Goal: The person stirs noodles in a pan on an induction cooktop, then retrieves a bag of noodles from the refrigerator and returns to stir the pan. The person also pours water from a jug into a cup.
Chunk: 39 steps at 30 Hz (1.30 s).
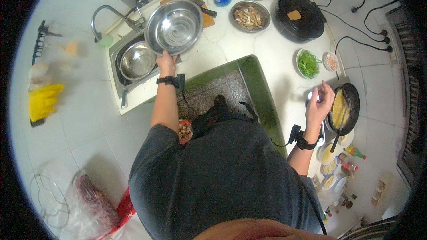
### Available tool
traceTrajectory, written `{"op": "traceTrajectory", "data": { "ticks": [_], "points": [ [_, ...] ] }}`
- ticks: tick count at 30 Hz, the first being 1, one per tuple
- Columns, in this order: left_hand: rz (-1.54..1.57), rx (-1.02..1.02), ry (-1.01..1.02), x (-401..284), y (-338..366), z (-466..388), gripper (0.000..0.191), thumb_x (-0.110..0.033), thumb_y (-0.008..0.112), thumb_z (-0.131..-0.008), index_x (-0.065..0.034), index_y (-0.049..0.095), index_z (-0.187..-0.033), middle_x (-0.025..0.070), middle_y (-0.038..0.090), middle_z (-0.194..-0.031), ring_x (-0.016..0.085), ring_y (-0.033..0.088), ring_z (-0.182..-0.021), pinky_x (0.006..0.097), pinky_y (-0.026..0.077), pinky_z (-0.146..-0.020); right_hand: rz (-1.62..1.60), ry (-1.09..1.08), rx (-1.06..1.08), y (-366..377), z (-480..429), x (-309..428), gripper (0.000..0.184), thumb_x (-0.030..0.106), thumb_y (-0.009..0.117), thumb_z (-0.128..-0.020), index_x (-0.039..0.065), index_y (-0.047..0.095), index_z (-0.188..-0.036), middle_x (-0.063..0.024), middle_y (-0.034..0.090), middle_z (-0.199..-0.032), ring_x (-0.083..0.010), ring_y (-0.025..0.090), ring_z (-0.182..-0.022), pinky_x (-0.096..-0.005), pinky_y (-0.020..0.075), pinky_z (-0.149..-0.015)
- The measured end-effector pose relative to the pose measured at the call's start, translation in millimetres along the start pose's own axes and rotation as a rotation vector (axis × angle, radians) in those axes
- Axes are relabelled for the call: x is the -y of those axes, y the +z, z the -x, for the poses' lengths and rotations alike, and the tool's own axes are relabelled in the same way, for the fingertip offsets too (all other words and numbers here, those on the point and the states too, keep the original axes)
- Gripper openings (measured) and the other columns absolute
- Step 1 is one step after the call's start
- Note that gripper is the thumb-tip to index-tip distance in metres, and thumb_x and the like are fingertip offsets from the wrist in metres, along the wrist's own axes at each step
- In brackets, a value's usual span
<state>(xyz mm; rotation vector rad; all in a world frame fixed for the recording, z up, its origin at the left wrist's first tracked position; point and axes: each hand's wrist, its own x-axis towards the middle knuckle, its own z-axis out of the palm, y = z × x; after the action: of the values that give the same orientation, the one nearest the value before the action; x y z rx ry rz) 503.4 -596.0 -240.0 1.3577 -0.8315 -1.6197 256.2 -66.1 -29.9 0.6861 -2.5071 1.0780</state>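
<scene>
My left hand (pixel 166 62) grips the near rim of a wide stainless steel basin (pixel 174 28), which has nothing in it. Part of a wooden cutting board (pixel 208 21) and a knife (pixel 209 12) show from behind the basin. Below it, another steel bowl (pixel 137 61) rests in the sink (pixel 116 86). My right hand (pixel 318 106) holds nothing, its fingers apart and curved. Close beside it stands a black frying pan (pixel 355 106) with a yellow food (pixel 339 108) inside. A dark-handled utensil (pixel 337 136) leans over the pan's near rim.
Sliced food fills a steel bowl (pixel 250 16) beside a black round electric pan (pixel 298 16). Chopped greens (pixel 307 64) and a small dish (pixel 331 62) sit nearer the stove. Plates and a green-labelled bottle (pixel 355 152) line the right counter. A faucet (pixel 111 8) arches over the sink.
</scene>
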Motion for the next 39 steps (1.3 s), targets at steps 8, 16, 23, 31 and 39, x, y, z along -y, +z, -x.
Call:
{"op": "traceTrajectory", "data": {
  "ticks": [8,16,23,31,39],
  "points": [
    [0.073,0.0,-0.041,-49.7,50.3,-81.5,0.031,-0.007,0.052,-0.103,0.017,0.053,-0.123,0.0226,0.063,-0.123,0.032,0.07,-0.099,0.0404,0.067,-0.083,0.147,0.024,0.062,17.8,-1.8,20.1,0.033,0.009,0.07,-0.099,0.005,0.069,-0.131,-0.0113,0.063,-0.128,-0.0214,0.063,-0.108,-0.0335,0.0526,-0.091],
    [0.059,0.013,-0.062,-52.0,81.1,-113.2,0.037,-0.011,0.053,-0.106,0.019,0.049,-0.127,0.0237,0.06,-0.126,0.033,0.069,-0.104,0.0402,0.068,-0.084,0.089,0.161,0.041,17.5,9.9,25.2,0.03,0.006,0.074,-0.096,0.002,0.069,-0.125,-0.0155,0.065,-0.123,-0.0265,0.063,-0.11,-0.0353,0.0521,-0.091],
    [-1.022,0.219,0.451,-22.0,69.4,-145.3,0.039,-0.025,0.057,-0.107,0.0111,0.054,-0.122,0.0222,0.066,-0.116,0.032,0.072,-0.098,0.0388,0.064,-0.079,0.107,0.245,0.004,4.8,14.1,21.4,0.023,0.004,0.074,-0.095,0.001,0.071,-0.118,-0.0152,0.068,-0.116,-0.0269,0.067,-0.103,-0.0369,0.0528,-0.095],
    [-0.128,-0.112,-0.009,-18.2,79.4,-110.0,0.039,-0.031,0.058,-0.107,0.0074,0.059,-0.104,0.0139,0.063,-0.091,0.024,0.06,-0.075,0.0409,0.053,-0.068,0.134,0.195,-0.1,-38.9,29.5,-16.2,0.017,0.004,0.074,-0.094,0.001,0.075,-0.111,-0.0143,0.07,-0.104,-0.0268,0.068,-0.096,-0.0359,0.0542,-0.088],
    [-0.25,0.467,0.07,85.6,117.4,15.9,0.014,-0.015,0.056,-0.1,-0.0123,0.058,-0.086,-0.0002,0.05,-0.076,0.013,0.048,-0.065,0.0308,0.042,-0.058,-0.064,0.364,-0.132,-89.4,72.0,-80.7,0.016,0.005,0.072,-0.096,0.003,0.075,-0.112,-0.0107,0.067,-0.096,-0.0217,0.066,-0.09,-0.0325,0.0538,-0.082]
  ]
}}
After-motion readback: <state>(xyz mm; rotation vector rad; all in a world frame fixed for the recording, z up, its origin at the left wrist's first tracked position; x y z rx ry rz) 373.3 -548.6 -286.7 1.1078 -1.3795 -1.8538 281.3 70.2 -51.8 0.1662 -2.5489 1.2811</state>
